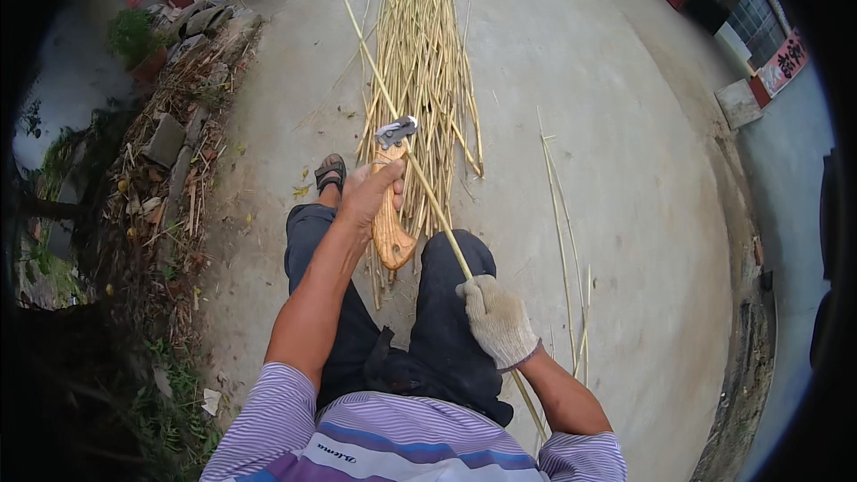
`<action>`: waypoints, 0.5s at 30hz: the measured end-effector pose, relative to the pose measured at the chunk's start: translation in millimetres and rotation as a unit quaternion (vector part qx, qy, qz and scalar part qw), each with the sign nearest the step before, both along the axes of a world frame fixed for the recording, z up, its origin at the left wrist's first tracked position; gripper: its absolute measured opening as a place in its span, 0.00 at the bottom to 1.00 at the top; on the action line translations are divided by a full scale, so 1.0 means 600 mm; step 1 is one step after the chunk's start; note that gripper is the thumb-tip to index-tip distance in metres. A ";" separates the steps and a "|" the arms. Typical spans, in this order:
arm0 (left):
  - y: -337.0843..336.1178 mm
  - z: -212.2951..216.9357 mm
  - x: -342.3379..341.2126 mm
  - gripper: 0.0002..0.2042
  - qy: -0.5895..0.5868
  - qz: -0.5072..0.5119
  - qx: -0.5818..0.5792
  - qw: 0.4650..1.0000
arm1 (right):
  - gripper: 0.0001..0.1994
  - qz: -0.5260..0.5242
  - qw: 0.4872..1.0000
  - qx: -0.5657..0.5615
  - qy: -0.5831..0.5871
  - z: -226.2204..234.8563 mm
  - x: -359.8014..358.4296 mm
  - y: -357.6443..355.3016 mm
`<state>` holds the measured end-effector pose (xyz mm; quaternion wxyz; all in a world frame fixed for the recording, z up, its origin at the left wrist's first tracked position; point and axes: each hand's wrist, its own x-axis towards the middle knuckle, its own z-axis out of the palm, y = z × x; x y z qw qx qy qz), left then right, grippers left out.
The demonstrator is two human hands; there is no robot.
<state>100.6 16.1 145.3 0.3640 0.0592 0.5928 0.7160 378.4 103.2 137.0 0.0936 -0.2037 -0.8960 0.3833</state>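
Note:
My bare left hand [369, 189] grips the orange wooden handle of a knife [391, 214], whose short metal blade rests against a long thin bamboo stalk [393, 116]. My right hand [496, 319], in a white knitted glove, holds the same stalk lower down, over my right knee. The stalk runs diagonally from far upper left, between my hands, and past my right side. Behind it lies a pile of many similar yellow stalks [427, 62] on the concrete ground.
I sit in dark trousers, one sandalled foot [329, 173] forward. A few loose stalks [562, 214] lie to my right. Stones, plant litter and a potted plant [138, 40] line the left edge. Red doors and a wall stand at the far right.

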 end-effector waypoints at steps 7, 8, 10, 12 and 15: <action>-0.035 -0.009 -0.122 0.09 0.032 -0.034 -0.071 0.996 | 0.10 0.043 0.983 0.085 -0.158 0.030 0.326 -0.061; -0.012 -0.019 -0.102 0.08 0.043 -0.050 -0.052 0.996 | 0.11 0.040 0.983 0.068 -0.166 0.026 0.333 -0.061; 0.021 -0.037 -0.063 0.08 0.030 -0.066 -0.029 0.997 | 0.13 0.032 0.980 0.046 -0.193 0.031 0.346 -0.052; 0.046 -0.027 -0.021 0.09 0.035 -0.095 0.004 0.995 | 0.17 -0.068 0.954 -0.145 -0.252 0.063 0.303 -0.044; 0.053 0.006 0.063 0.11 0.046 -0.123 -0.005 0.991 | 0.24 -0.150 0.901 -0.355 -0.201 0.056 0.213 -0.013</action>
